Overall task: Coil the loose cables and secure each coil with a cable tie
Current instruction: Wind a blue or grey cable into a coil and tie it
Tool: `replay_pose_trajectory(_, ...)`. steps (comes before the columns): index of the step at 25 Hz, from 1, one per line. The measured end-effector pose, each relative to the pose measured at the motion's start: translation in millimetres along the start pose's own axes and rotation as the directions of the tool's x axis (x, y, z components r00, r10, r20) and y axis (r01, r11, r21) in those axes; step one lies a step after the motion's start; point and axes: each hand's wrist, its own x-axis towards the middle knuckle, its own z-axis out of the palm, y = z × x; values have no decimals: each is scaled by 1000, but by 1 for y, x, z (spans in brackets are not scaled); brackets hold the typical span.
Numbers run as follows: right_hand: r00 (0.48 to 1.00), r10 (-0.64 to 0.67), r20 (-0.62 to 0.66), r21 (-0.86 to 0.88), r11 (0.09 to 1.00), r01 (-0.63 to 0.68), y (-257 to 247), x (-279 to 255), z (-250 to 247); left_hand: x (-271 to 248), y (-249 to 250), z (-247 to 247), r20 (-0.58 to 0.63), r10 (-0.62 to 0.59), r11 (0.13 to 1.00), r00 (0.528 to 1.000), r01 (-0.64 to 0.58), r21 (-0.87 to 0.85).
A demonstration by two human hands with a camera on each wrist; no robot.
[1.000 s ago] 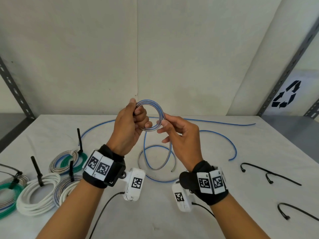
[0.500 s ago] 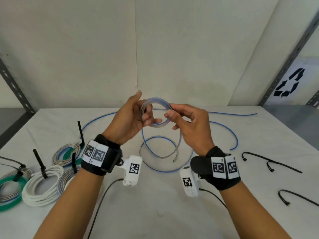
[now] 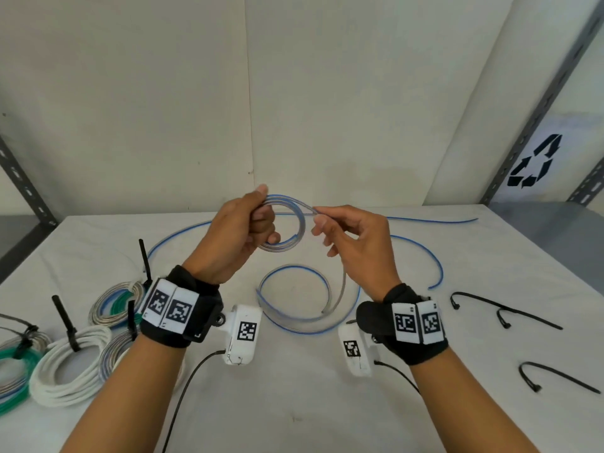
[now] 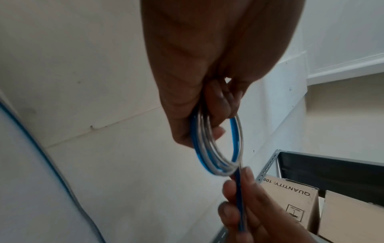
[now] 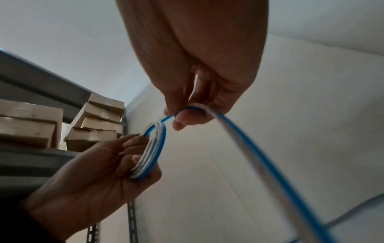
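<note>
Both forearms reach forward over the table (image 3: 327,403). The left hand (image 3: 235,237) is curled closed, thumb up; the right hand (image 3: 353,243) pinches beside it, other fingers loosely bent.

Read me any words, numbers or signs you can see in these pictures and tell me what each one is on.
"QUANTITY: 100", upside down and cut off after those digits: cardboard box on the shelf, left wrist view.
Recycling arrows sign, no words: white panel at right, head view.
Black-and-white square marker codes, no readable text: wristbands and wrist cameras.
</note>
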Motion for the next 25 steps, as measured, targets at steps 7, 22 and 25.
replay_pose_trajectory(7, 995, 82, -49, 241, 968, -68, -9, -11, 25, -3, -1, 14, -65, 52, 955, 997, -69, -288)
replay_pose_trajectory(22, 995, 61, 79, 59, 996, -66, -10, -1, -1, -13, 9, -14, 119, 70, 930, 990, -108, 353)
replay_pose_trajectory(25, 984, 56, 172, -23, 998, -53, -7, 0, -6, -20, 15, -25, 149, 6, 864, 989, -80, 498)
